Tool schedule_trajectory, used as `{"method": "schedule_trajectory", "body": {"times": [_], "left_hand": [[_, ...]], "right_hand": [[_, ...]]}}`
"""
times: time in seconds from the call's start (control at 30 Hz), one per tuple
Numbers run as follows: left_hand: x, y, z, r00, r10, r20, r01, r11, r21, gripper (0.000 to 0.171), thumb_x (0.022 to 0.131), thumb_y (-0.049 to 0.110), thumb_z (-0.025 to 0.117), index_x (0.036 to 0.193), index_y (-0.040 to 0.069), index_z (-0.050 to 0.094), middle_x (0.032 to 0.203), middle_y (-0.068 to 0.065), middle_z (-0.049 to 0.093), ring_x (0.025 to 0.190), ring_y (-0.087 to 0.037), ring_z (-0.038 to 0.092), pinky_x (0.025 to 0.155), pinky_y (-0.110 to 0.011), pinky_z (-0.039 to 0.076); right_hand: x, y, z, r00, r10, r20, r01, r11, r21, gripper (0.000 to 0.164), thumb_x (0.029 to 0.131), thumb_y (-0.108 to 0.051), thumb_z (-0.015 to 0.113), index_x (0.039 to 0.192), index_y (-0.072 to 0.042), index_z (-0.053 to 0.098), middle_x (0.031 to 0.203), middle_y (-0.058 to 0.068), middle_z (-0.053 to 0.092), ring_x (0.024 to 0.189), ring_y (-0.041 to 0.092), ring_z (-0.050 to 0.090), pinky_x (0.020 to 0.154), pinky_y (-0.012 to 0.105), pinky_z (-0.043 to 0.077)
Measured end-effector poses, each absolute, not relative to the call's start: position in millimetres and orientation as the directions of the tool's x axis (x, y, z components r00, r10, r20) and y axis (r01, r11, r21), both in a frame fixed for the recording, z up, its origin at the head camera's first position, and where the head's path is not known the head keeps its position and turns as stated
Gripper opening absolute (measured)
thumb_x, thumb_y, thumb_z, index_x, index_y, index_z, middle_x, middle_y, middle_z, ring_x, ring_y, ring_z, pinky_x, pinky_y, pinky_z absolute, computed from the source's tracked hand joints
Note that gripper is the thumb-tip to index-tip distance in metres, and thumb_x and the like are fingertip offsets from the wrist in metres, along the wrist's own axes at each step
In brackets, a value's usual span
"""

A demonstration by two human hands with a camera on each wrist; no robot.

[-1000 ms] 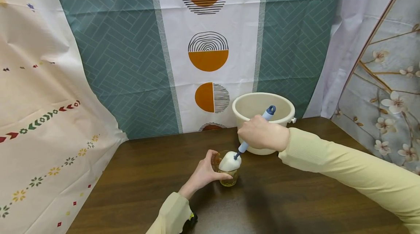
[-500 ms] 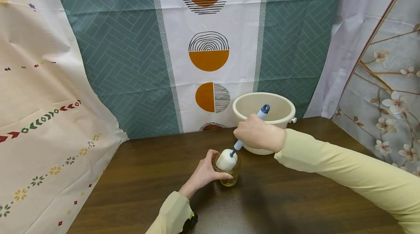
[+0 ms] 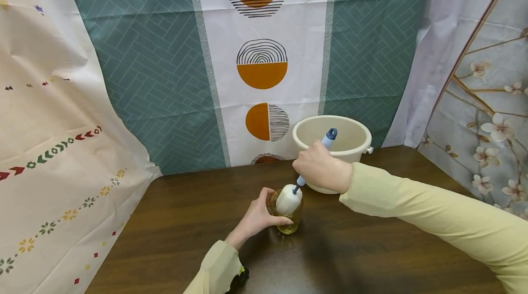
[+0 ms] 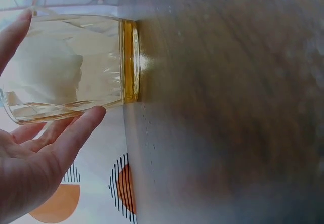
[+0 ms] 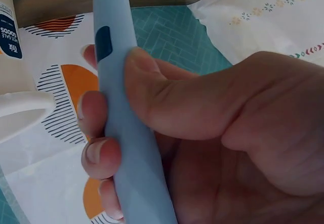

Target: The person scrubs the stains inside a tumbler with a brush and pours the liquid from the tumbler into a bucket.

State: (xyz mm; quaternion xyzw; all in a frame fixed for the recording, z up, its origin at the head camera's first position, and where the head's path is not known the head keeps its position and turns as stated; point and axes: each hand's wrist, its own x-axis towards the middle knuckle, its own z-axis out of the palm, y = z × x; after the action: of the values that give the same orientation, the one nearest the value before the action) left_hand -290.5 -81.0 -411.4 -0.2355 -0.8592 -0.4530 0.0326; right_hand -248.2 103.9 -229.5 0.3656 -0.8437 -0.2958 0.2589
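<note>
An amber drinking glass (image 3: 290, 224) stands upright on the dark wooden table. My left hand (image 3: 259, 216) grips it from the left, thumb on the near side and fingers on the far side; the left wrist view shows the glass (image 4: 101, 57) between thumb and fingers. Inside its mouth sits the white sponge head (image 3: 288, 200) of a cup brush, tilted. My right hand (image 3: 321, 166) holds the brush by its light blue handle (image 3: 327, 142), above and right of the glass. In the right wrist view the fingers wrap round the handle (image 5: 119, 102).
A cream bucket (image 3: 303, 136) stands behind my right hand, against the patterned cloth backdrop (image 3: 264, 24). Floral cloth (image 3: 486, 147) hangs on the right and cream cloth (image 3: 62, 170) on the left. The brown tabletop (image 3: 185, 220) spreads around the hands.
My right hand has shifted slightly left with the brush, and the handle stands a little steeper. The sponge head has moved and turned within the glass's mouth. The left hand keeps its grip.
</note>
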Motion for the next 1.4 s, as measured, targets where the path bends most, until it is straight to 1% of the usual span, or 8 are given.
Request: {"method": "schedule_trajectory", "body": {"times": [0.1,0.2,0.43,0.53,0.77,0.97,1.2,1.4], "left_hand": [[-289.9,-80.7,-411.2,-0.89,0.369,0.267,0.429,0.485,0.762,0.075,0.06,0.041,0.082,0.113,0.009,0.039,0.096,-0.003,0.059,0.085,-0.016,0.055,0.071,-0.035,0.044],[-289.5,-80.6,-411.4,-0.893,0.366,0.263,0.424,0.485,0.765,0.076,0.06,0.041,0.082,0.114,0.008,0.039,0.096,-0.003,0.059,0.085,-0.017,0.055,0.071,-0.036,0.043],[-291.3,-79.2,-414.1,-0.887,0.378,0.264,0.428,0.462,0.777,0.075,0.062,0.037,0.083,0.115,0.006,0.039,0.103,-0.004,0.058,0.09,-0.017,0.055,0.073,-0.036,0.043],[-291.7,-79.0,-414.2,-0.888,0.38,0.26,0.425,0.461,0.779,0.075,0.062,0.037,0.083,0.115,0.006,0.039,0.105,-0.005,0.058,0.091,-0.016,0.055,0.074,-0.036,0.043],[-291.4,-79.3,-412.4,-0.891,0.381,0.248,0.416,0.462,0.783,0.077,0.062,0.038,0.083,0.116,0.006,0.038,0.106,-0.005,0.057,0.091,-0.016,0.055,0.074,-0.036,0.044],[-292.7,-79.8,-412.9,-0.884,0.396,0.249,0.418,0.432,0.799,0.076,0.063,0.035,0.083,0.116,0.004,0.038,0.103,-0.003,0.058,0.091,-0.015,0.055,0.073,-0.034,0.044],[-292.6,-80.8,-413.0,-0.882,0.401,0.246,0.416,0.418,0.808,0.076,0.063,0.032,0.083,0.116,0.004,0.038,0.103,-0.003,0.056,0.09,-0.016,0.054,0.073,-0.034,0.043],[-292.5,-80.5,-411.8,-0.879,0.399,0.259,0.425,0.416,0.804,0.074,0.063,0.033,0.083,0.114,0.004,0.038,0.101,-0.002,0.055,0.087,-0.016,0.053,0.073,-0.033,0.044]], "right_hand": [[-246.5,101.1,-229.5,-0.635,-0.747,0.198,-0.453,0.568,0.687,0.015,0.07,-0.007,0.066,0.059,-0.013,0.058,0.054,0.002,0.053,0.049,0.014,0.049,0.045,0.029,0.035],[-244.5,98.8,-229.8,-0.655,-0.734,0.181,-0.439,0.564,0.7,0.013,0.071,-0.008,0.066,0.061,-0.014,0.06,0.055,0.002,0.054,0.05,0.014,0.05,0.046,0.029,0.036],[-240.9,94.1,-228.7,-0.671,-0.727,0.148,-0.435,0.547,0.715,0.014,0.074,-0.009,0.068,0.063,-0.015,0.063,0.053,0.0,0.052,0.052,0.012,0.05,0.047,0.028,0.037],[-239.5,93.1,-226.7,-0.672,-0.729,0.133,-0.443,0.539,0.716,0.013,0.075,-0.009,0.068,0.064,-0.015,0.063,0.053,-0.001,0.052,0.052,0.012,0.05,0.048,0.027,0.037],[-242.8,93.1,-225.0,-0.652,-0.75,0.115,-0.466,0.516,0.719,0.014,0.074,-0.008,0.07,0.064,-0.014,0.062,0.053,-0.001,0.052,0.052,0.012,0.051,0.046,0.026,0.038],[-252.0,92.6,-227.0,-0.634,-0.765,0.115,-0.499,0.518,0.695,0.015,0.075,-0.007,0.068,0.063,-0.014,0.063,0.053,-0.002,0.053,0.051,0.012,0.052,0.046,0.025,0.037],[-259.3,93.4,-232.9,-0.594,-0.795,0.126,-0.509,0.492,0.706,0.019,0.076,-0.006,0.067,0.06,-0.015,0.062,0.052,-0.002,0.053,0.049,0.011,0.05,0.044,0.024,0.036],[-262.5,92.1,-243.2,-0.605,-0.789,0.106,-0.509,0.486,0.711,0.019,0.076,-0.008,0.066,0.059,-0.017,0.061,0.053,-0.004,0.054,0.049,0.011,0.05,0.047,0.024,0.037]]}}
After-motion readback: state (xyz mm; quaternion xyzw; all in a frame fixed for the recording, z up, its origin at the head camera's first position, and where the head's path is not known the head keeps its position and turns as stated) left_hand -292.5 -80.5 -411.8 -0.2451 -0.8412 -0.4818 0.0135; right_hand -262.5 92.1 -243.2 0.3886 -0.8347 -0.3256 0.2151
